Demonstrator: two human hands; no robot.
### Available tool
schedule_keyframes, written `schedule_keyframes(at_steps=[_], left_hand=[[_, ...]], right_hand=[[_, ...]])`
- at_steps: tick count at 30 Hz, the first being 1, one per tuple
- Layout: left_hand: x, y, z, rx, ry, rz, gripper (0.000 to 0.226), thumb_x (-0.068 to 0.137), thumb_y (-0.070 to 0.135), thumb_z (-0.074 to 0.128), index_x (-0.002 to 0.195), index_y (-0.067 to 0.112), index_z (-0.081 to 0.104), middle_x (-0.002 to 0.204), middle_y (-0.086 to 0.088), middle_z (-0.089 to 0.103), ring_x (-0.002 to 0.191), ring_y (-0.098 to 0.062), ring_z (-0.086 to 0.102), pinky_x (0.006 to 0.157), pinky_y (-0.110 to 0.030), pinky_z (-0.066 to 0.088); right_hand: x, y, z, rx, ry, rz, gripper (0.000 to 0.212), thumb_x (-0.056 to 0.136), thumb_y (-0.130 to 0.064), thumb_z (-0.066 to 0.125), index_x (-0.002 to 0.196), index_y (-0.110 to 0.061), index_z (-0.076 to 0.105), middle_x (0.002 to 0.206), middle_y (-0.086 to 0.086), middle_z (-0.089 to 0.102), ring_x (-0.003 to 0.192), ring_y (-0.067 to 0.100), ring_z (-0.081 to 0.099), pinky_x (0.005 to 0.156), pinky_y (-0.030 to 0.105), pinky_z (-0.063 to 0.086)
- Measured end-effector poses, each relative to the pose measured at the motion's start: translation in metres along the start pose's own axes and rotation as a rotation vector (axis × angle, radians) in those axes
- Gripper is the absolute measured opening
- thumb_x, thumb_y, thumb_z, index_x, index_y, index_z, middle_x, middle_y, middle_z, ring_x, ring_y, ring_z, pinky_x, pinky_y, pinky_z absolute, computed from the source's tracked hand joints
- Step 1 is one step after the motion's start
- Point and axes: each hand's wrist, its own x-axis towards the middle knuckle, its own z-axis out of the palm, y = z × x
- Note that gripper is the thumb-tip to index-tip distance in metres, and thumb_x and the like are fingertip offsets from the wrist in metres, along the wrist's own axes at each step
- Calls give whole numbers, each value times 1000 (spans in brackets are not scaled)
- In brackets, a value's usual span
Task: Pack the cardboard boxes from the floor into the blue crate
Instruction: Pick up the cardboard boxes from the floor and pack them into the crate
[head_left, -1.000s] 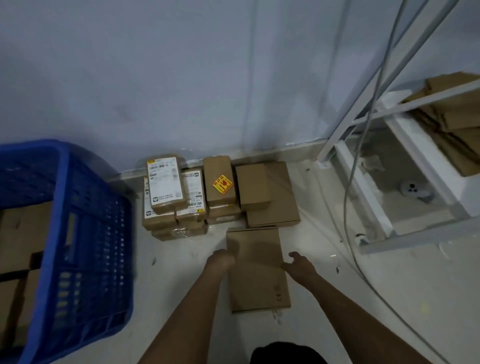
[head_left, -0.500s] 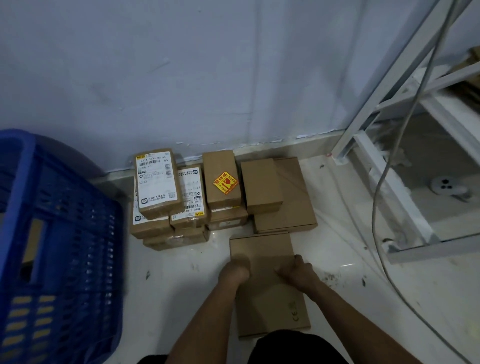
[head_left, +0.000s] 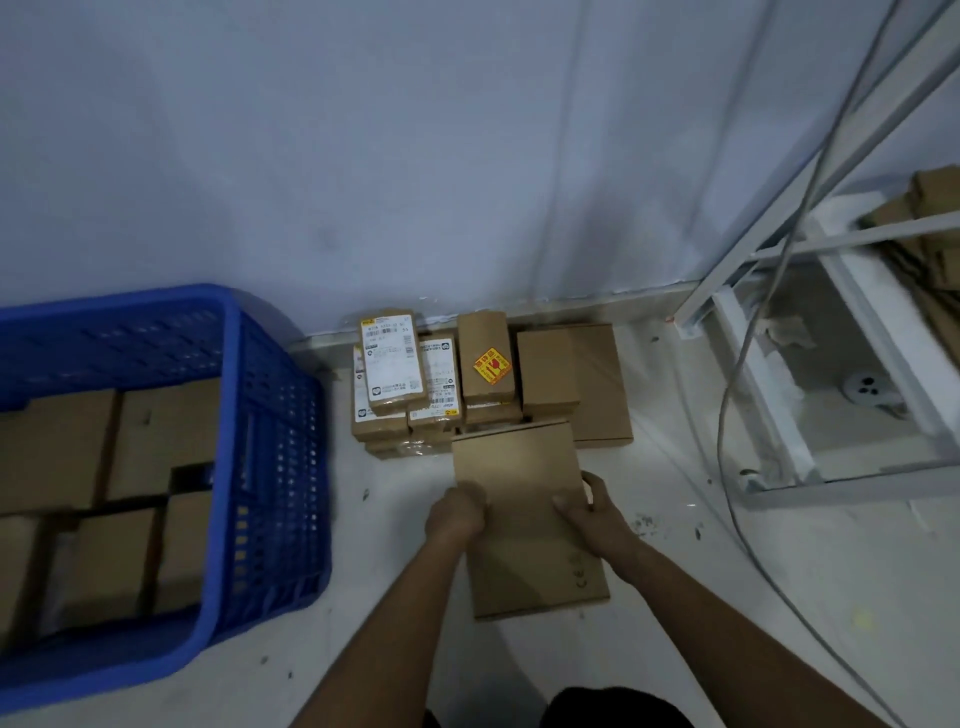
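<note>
A flat brown cardboard box (head_left: 519, 467) is in front of me, its far end tipped up off the floor. My left hand (head_left: 454, 514) grips its left edge and my right hand (head_left: 589, 506) grips its right edge, thumb on top. Behind it, several small cardboard boxes (head_left: 392, 366) are stacked against the wall, some with white labels, one with a yellow and red sticker (head_left: 492, 365). The blue crate (head_left: 270, 467) stands at the left, holding several brown boxes (head_left: 57, 447).
A white metal rack (head_left: 769, 395) stands at the right with cardboard on its shelf (head_left: 935, 218). A grey cable (head_left: 727, 415) hangs down and trails across the floor at the right. The wall runs close behind the stacked boxes.
Both hands have closed on the flat box's side edges and its far end has lifted. The view has swung left, bringing the crate's inside into sight.
</note>
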Motion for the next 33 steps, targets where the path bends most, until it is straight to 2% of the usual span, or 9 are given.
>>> schedule_keyframes(at_steps=[4, 8, 12, 16, 18, 21, 23, 26, 33], left_hand=[[-80, 0, -41, -95, 111, -56, 49, 100, 35, 36, 135, 2, 41, 134, -17, 52, 120, -34, 52, 100, -41, 45], [-180, 4, -80, -177, 144, -43, 36, 100, 32, 38, 121, 4, 46, 120, -15, 58, 101, -26, 57, 81, -34, 46], [-283, 7, -119, -242, 154, -44, 18, 101, 29, 38, 99, 12, 41, 109, -13, 59, 84, -18, 49, 72, -29, 40], [-376, 3, -157, -382, 188, -90, 17, 100, 28, 40, 106, 13, 44, 105, -7, 54, 86, -16, 49, 75, -30, 42], [-400, -2, -168, -428, 210, -102, 29, 100, 30, 41, 119, 9, 48, 117, -10, 57, 92, -18, 51, 78, -28, 41], [-440, -19, -201, -496, 244, -132, 42, 100, 31, 42, 135, 8, 43, 132, -11, 54, 115, -27, 53, 92, -33, 42], [-455, -37, -223, -562, 263, -124, 47, 99, 30, 45, 141, 7, 39, 137, -12, 50, 125, -28, 49, 100, -36, 41], [-462, -72, -256, -633, 262, -122, 51, 97, 28, 50, 142, 7, 37, 139, -13, 48, 127, -29, 47, 101, -36, 41], [-433, -178, -344, -627, 164, -87, 59, 96, 31, 53, 146, 9, 31, 142, -8, 47, 128, -27, 48, 101, -33, 42]], right_hand=[[-79, -49, 2, 65, -18, 22, 70, 87, -36, 67, 143, -27, 26, 101, 0, 59, 89, 18, 64, 71, 33, 56], [-165, -97, -9, 90, 0, 79, 86, 81, -45, 71, 149, -27, 22, 115, 5, 57, 103, 26, 62, 86, 42, 55], [-254, -148, -18, 71, -47, 136, 75, 79, -45, 74, 139, -13, 42, 123, 7, 59, 103, 22, 63, 74, 33, 56], [-338, -202, -17, 48, -78, 146, 71, 81, -40, 73, 138, -17, 37, 127, 7, 53, 104, 23, 59, 73, 32, 51], [-358, -215, -11, 38, -95, 149, 66, 84, -36, 70, 138, -17, 37, 125, 7, 53, 100, 22, 59, 71, 31, 50], [-394, -248, 12, -3, -114, 143, 60, 85, -33, 69, 136, -18, 41, 124, 8, 56, 101, 23, 60, 83, 40, 54], [-410, -268, 36, -22, -122, 103, 58, 84, -33, 68, 134, -17, 42, 121, 8, 57, 101, 23, 60, 82, 40, 54], [-424, -292, 82, -71, -124, 58, 57, 84, -34, 69, 132, -18, 43, 119, 6, 56, 101, 21, 59, 77, 34, 51], [-437, -317, 221, -83, -7, 77, 59, 83, -37, 69, 132, -18, 42, 119, 8, 56, 103, 25, 58, 85, 40, 51]])
